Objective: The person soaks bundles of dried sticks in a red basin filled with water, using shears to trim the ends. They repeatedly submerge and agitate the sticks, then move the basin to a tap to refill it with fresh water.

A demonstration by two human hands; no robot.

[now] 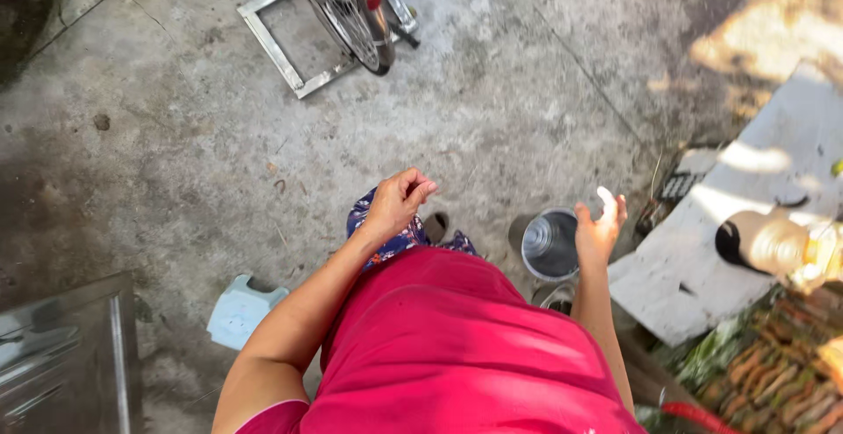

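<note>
Left hand (397,201) loosely curled, empty; right hand (601,228) spread above the pot (551,243). Risk: a downward swing could tip the pot over on the floor (176,162).

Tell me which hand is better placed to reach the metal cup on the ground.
The right hand. It hangs open just beside the metal cup, nearly over its rim. The left hand is loosely curled, farther off over the concrete floor, with the person's body between it and the cup.
</note>
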